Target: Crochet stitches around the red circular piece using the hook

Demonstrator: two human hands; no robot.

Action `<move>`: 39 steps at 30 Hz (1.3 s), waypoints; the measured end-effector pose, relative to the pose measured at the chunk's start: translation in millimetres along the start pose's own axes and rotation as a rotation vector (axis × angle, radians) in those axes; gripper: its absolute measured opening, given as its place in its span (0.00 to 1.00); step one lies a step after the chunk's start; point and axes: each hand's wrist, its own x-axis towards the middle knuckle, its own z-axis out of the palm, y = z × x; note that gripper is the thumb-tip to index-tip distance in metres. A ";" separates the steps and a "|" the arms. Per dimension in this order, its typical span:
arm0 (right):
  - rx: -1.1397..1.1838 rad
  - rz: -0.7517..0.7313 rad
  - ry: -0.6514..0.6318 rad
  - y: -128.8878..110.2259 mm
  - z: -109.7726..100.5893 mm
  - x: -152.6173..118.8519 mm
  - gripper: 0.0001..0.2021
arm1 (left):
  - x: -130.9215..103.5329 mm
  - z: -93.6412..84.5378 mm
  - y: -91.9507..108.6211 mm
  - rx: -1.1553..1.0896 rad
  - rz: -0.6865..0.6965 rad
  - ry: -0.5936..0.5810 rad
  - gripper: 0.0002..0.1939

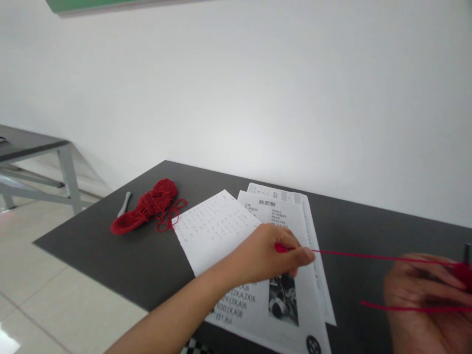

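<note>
My left hand (271,255) hovers over the printed sheets and pinches a red yarn strand (376,256) between thumb and fingers. The strand runs taut to the right, to my right hand (427,300) at the frame's right edge. That hand is blurred and holds a small red yarn piece (463,271); a dark tool tip (467,253) shows just above it. A second red strand passes below, across my right hand. A skein of red yarn (149,206) lies on the dark table (110,246) to the left, apart from both hands.
Several white printed sheets (217,226) with text and a small photo are spread on the table under my left hand. A grey tool (124,203) lies left of the skein. A white wall stands behind; another grey table (33,147) stands at far left over a tiled floor.
</note>
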 end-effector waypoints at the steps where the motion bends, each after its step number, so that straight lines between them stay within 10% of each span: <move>1: -0.082 -0.024 -0.005 -2.3 1.4 -0.4 0.16 | 0.2 -1.9 -0.1 -0.061 0.011 -0.048 0.31; 5: -0.730 -0.262 -0.078 8.5 -4.2 -0.8 0.17 | 4.1 -2.8 -7.8 -0.322 0.081 -0.115 0.41; 8: -1.419 -0.548 -0.210 28.5 -17.6 -1.8 0.14 | 7.6 2.1 -14.9 -0.275 0.135 0.054 0.45; 13: -1.818 -0.621 -0.295 48.4 -28.0 -6.1 0.12 | 6.7 4.9 -16.3 0.091 0.080 0.412 0.32; 15: -1.924 -0.693 -0.320 49.3 -26.5 -7.4 0.12 | 4.7 2.2 -16.0 0.095 0.060 0.413 0.24; 23: -2.150 -0.916 -0.513 56.8 -27.8 -4.4 0.12 | 3.5 1.1 -8.2 -0.234 0.150 0.167 0.56; 29: -2.208 -0.962 -0.560 64.6 -24.7 -2.7 0.15 | 0.5 12.5 -7.0 -0.295 0.044 0.243 0.22; 39: -2.441 -0.889 -0.411 67.4 -24.8 -16.9 0.17 | 7.9 21.9 -11.2 -0.781 0.023 0.147 0.40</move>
